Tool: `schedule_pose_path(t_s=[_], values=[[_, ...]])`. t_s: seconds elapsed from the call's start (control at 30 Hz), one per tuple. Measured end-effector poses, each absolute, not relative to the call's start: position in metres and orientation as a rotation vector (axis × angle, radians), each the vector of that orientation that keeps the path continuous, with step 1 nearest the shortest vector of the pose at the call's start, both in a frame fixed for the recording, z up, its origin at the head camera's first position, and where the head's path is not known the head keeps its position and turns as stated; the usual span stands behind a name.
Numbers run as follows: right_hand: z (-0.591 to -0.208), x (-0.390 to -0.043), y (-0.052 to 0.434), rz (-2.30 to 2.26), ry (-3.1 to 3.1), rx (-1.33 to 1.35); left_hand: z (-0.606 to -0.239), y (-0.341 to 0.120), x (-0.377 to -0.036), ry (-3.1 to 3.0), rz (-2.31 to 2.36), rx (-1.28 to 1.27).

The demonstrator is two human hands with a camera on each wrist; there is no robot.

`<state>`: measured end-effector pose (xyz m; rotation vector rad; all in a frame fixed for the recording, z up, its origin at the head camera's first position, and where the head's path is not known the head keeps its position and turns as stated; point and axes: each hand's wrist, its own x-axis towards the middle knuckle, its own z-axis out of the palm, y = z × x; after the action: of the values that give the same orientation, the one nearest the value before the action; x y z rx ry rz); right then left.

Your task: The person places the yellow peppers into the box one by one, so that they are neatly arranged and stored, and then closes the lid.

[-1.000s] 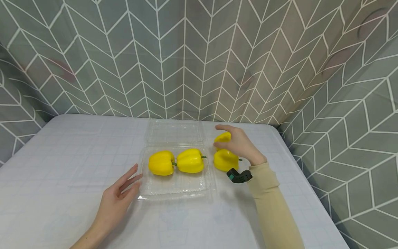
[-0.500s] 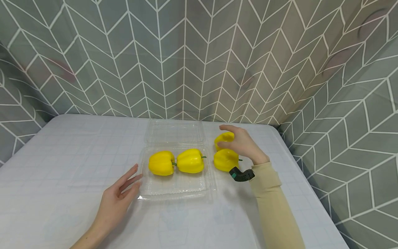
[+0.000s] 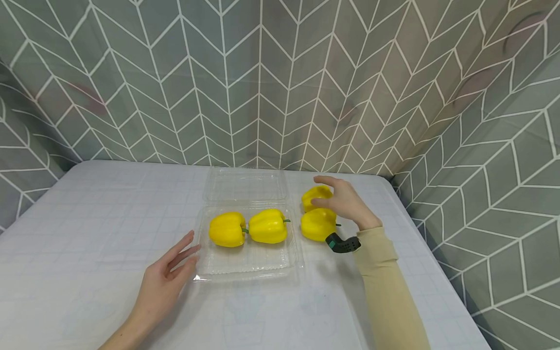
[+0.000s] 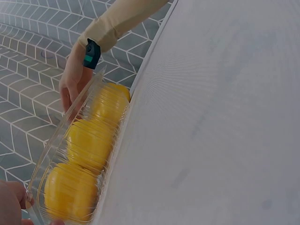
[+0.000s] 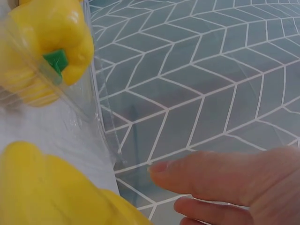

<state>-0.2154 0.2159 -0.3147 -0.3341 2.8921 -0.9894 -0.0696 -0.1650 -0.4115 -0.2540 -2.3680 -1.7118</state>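
Note:
Two yellow bell peppers, one at the left and one at the right, lie in a clear plastic clamshell container. My left hand has its fingertips right at the container's left rim, fingers extended. Right of the container sit two more yellow peppers, a nearer one and a farther one. Over these, my right hand is spread with thumb and fingers apart, partly covering the farther pepper. In the right wrist view, the right thumb is apart from the yellow pepper at lower left.
The container's lid lies folded back behind its base, toward the table's rear edge. A white cloth covers the table. Patterned curtains hang close behind and at the sides. A black device is strapped to the right wrist.
My right hand has drifted slightly right, so more of the farther pepper shows. The left hand, the container and the peppers look unmoved.

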Motion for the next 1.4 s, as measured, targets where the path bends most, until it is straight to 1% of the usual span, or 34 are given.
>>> schedule_pose_path(t_s=[0.53,1.4], values=[[-0.32,-0.22,0.227,-0.972,2.895,-0.253,-0.41,-0.165,-0.068,-2.385,-1.707,-0.226],[-0.333,-0.228,0.232,-0.955,2.879,-0.185,-0.412,-0.165,-0.069,-2.386,-1.712,-0.217]])
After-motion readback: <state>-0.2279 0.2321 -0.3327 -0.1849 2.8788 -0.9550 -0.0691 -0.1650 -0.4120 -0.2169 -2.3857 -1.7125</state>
